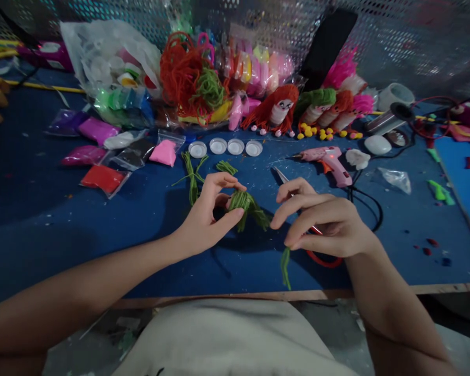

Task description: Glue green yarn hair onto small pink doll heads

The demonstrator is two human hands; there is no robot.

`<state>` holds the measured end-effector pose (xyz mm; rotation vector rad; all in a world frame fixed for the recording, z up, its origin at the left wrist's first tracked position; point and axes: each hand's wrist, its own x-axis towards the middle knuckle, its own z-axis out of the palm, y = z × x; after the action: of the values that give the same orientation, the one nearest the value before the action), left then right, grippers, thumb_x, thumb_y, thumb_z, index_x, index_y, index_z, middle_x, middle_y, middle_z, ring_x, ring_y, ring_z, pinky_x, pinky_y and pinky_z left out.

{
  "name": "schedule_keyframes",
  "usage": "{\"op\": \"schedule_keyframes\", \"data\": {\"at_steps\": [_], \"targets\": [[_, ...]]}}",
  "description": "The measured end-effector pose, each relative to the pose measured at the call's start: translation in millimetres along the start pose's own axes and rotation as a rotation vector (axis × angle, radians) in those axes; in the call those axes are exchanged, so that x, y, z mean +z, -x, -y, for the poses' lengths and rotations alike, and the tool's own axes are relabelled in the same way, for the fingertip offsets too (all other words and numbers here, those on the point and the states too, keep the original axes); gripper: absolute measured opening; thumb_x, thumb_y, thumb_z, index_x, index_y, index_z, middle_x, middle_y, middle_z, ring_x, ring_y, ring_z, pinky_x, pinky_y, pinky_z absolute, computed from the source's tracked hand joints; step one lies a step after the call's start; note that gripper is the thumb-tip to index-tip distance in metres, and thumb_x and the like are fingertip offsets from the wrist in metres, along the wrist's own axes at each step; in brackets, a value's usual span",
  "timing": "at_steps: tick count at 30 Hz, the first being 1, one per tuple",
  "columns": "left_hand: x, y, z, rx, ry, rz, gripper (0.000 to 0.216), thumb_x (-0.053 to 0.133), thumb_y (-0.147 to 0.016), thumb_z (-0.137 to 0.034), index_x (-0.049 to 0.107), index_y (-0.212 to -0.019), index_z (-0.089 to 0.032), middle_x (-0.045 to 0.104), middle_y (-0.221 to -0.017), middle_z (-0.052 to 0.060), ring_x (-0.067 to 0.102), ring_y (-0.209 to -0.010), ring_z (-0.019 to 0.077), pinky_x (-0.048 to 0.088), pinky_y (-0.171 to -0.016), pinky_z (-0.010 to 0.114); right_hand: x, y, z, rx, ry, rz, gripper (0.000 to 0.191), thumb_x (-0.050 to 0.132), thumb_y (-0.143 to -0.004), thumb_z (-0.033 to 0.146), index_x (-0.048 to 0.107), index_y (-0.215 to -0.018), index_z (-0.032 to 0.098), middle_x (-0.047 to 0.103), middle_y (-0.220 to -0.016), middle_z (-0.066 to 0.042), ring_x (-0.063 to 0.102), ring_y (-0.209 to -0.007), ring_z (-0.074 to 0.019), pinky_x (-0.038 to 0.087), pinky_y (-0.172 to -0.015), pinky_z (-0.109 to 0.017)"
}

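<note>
My left hand (209, 214) is closed around a bundle of green yarn (241, 202), its strands hanging out to the right. Between thumb and fingertips, my right hand (325, 219) pinches a short piece of green yarn (285, 269) that dangles down. Under the right hand lie scissors with red handles (324, 261), their blades partly hidden by the fingers. A small cut bunch of green yarn (227, 167) rests behind the left hand, and longer green strands (193, 183) lie to its left.
White caps (235, 147) stand in a row behind my hands. A pink glue gun (331, 162) with a black cord lies at the right. Yarn-haired dolls (281, 107), a heap of red yarn (180, 73) and bags of coloured clay (104, 178) fill the back and left.
</note>
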<state>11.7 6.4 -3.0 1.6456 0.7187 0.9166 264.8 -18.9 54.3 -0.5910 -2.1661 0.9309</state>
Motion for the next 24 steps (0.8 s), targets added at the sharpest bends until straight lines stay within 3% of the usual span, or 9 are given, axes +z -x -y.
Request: {"op": "schedule_keyframes", "data": {"at_steps": [4,8,12,16,21,24], "targets": [[-3.8,-1.5,-4.7,-0.138,-0.031,0.06,0.032,0.062,-0.096,-0.032,0.052,-0.125,-0.025,0.06,-0.125,0.009,0.063,-0.096,0.017,0.052,-0.077,0.029,12.0,-1.0,1.9,0.022,0.256,-0.018,0.008,0.07,-0.09,0.015,0.073,-0.091,0.023,0.079,-0.11,-0.006,0.06,-0.109,-0.0225,0.051,-0.097,-0.045],[-6.1,-3.8,-8.0,-0.155,-0.017,0.067,0.035,0.062,-0.095,-0.036,0.058,-0.128,-0.022,0.063,-0.119,0.009,0.065,-0.093,0.0176,0.055,-0.077,0.029,20.1,-0.8,2.7,-0.034,0.479,0.0,0.008,0.069,-0.089,0.016,0.072,-0.088,0.022,0.079,-0.11,-0.005,0.06,-0.105,-0.0221,0.054,-0.089,-0.041],[-6.0,-5.4,-8.2,-0.138,-0.027,0.062,0.037,0.063,-0.095,-0.034,0.061,-0.131,-0.024,0.065,-0.127,0.008,0.066,-0.106,0.0199,0.057,-0.088,0.031,24.2,-0.8,2.7,-0.099,0.738,0.019,0.012,0.068,-0.088,0.014,0.069,-0.078,0.021,0.08,-0.104,-0.003,0.063,-0.099,-0.0206,0.051,-0.08,-0.036],[-4.6,-6.7,-10.2,-0.209,0.006,0.005,0.041,0.065,-0.093,-0.033,0.059,-0.131,-0.021,0.067,-0.126,0.008,0.064,-0.119,0.0228,0.056,-0.096,0.033,27.9,-0.4,1.4,-0.171,0.931,0.033,0.014,0.067,-0.09,0.015,0.067,-0.076,0.021,0.079,-0.106,-0.002,0.063,-0.098,-0.0196,0.05,-0.082,-0.035],[-4.6,-8.4,-9.3,-0.272,0.057,-0.046,0.041,0.066,-0.09,-0.033,0.058,-0.129,-0.02,0.067,-0.125,0.009,0.063,-0.122,0.0237,0.056,-0.095,0.032,28.5,1.0,-3.3,-0.18,1.041,0.037,0.014,0.064,-0.091,0.016,0.065,-0.078,0.021,0.079,-0.101,-0.005,0.064,-0.102,-0.0209,0.051,-0.081,-0.035],[-6.0,-7.8,-2.9,-0.262,0.084,-0.086,0.04,0.065,-0.091,-0.033,0.059,-0.129,-0.023,0.065,-0.131,0.008,0.06,-0.127,0.0239,0.055,-0.097,0.032,26.9,1.1,-4.5,-0.134,0.925,0.021,0.011,0.063,-0.09,0.014,0.065,-0.082,0.022,0.078,-0.095,-0.004,0.065,-0.097,-0.0206,0.053,-0.081,-0.036]]}}
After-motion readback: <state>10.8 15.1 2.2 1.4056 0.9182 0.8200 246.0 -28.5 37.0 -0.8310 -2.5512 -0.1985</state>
